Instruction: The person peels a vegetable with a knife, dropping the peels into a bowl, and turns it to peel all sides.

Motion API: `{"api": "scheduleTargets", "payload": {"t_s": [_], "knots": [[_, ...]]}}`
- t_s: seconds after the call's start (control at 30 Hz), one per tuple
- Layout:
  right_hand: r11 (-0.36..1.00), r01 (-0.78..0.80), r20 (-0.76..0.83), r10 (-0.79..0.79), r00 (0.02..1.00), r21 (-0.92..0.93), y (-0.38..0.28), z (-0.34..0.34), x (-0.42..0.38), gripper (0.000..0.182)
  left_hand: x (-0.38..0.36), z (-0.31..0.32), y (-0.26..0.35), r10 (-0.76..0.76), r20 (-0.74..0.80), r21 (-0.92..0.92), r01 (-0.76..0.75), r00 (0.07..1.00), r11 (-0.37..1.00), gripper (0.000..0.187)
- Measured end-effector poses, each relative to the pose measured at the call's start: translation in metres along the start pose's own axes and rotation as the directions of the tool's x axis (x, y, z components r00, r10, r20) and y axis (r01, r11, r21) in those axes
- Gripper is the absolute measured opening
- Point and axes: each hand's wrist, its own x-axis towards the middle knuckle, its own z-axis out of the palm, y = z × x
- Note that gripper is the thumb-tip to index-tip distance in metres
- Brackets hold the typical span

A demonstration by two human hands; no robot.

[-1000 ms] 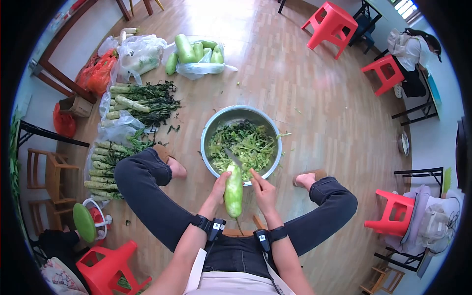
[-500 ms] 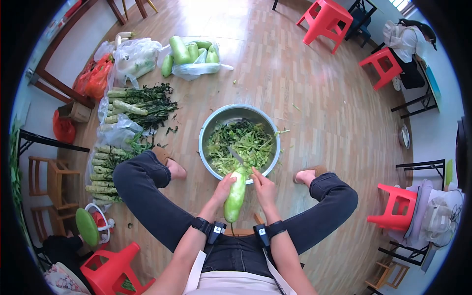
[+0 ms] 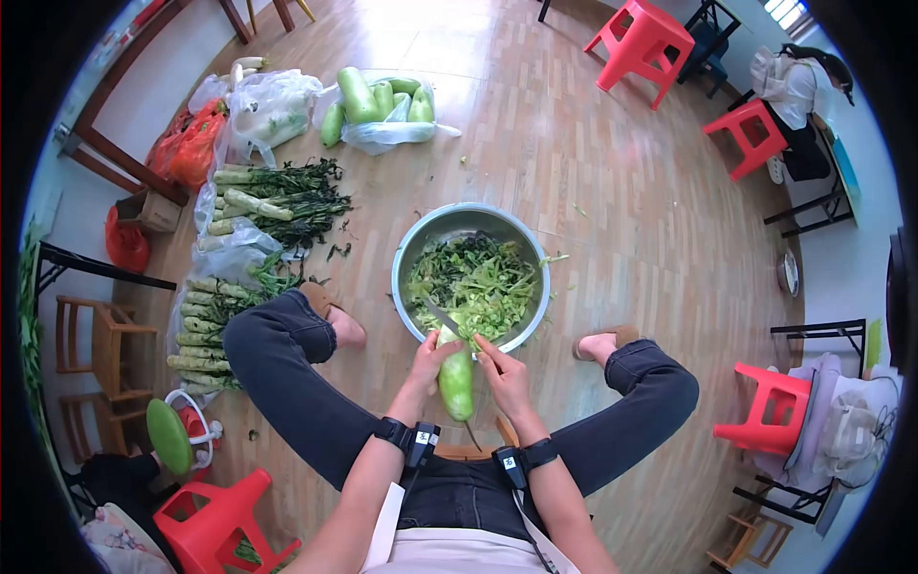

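My left hand [image 3: 433, 362] is wrapped round a pale green bottle gourd [image 3: 458, 392], which points down toward my lap with a thin stem at its lower end. My right hand [image 3: 504, 376] is closed on a knife [image 3: 441, 318]; the handle is mostly hidden in the fingers, and the blade slants across the gourd's upper end. Just beyond both hands stands a large metal basin [image 3: 400, 277] holding green peelings and leaves [image 3: 478, 277].
Stem lettuce [image 3: 206, 335] lies in piles on plastic at left. More gourds [image 3: 359, 96] sit in a clear bag beyond. Red stools [image 3: 641, 48] stand around the room, and a person [image 3: 798, 96] sits at a table far right.
The gourd's lower end has swung slightly right, and its upper end left. The knife blade has shifted left and now lies more slanted across the gourd's top. My right hand has moved slightly down and left.
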Motion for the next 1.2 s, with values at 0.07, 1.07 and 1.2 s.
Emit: {"api": "scheduleTargets", "payload": {"t_s": [0.07, 1.07, 1.2], "knots": [[0.999, -0.01, 0.018, 0.011, 1.0, -0.037, 0.0, 0.001, -0.001, 0.031, 0.0, 0.0, -0.001, -0.002, 0.012, 0.009, 0.002, 1.0, 1.0, 0.03], [0.958, -0.285, -0.306, 0.266, 0.914, -0.019, 0.037, -0.011, 0.02, 0.028, 0.0, -0.006, -0.006, -0.012, 0.228, 0.004, 0.011, 0.974, 1.0, 0.051], [0.998, 0.044, -0.118, -0.048, 0.992, -0.036, 0.007, 0.01, 0.005, 0.029, 0.002, -0.005, -0.005, -0.035, 0.065, -0.113, 0.042, 0.997, 0.993, 0.035]]}}
